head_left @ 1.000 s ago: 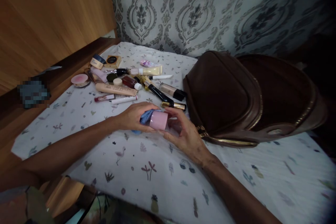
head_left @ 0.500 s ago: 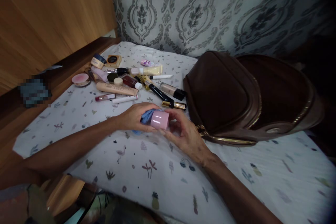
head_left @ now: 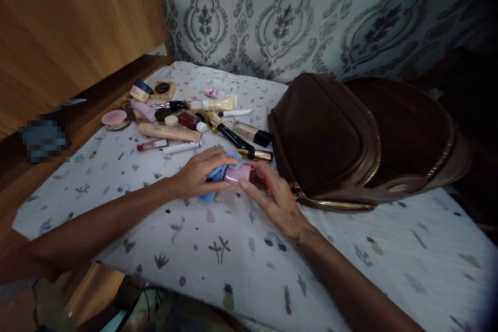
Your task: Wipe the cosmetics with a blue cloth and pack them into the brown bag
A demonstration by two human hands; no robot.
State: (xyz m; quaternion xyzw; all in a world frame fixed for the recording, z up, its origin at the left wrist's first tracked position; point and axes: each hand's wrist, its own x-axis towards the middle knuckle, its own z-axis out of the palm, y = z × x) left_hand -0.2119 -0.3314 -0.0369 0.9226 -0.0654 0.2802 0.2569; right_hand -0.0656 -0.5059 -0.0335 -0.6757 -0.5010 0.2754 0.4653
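Left hand [head_left: 196, 174] pressing blue cloth [head_left: 217, 174] against a pink jar [head_left: 237, 175], right hand [head_left: 275, 198] gripping the jar, makeup [head_left: 189, 120] beyond, brown bag [head_left: 327, 137] alongside

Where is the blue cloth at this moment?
In the head view, slightly left of and below centre, the blue cloth is in the left hand, against the pink cylinder that the right hand holds.

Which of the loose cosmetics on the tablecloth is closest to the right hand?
The short black tube with gold ends, just beyond the right hand. The long black tube and the other loose cosmetics lie farther off.
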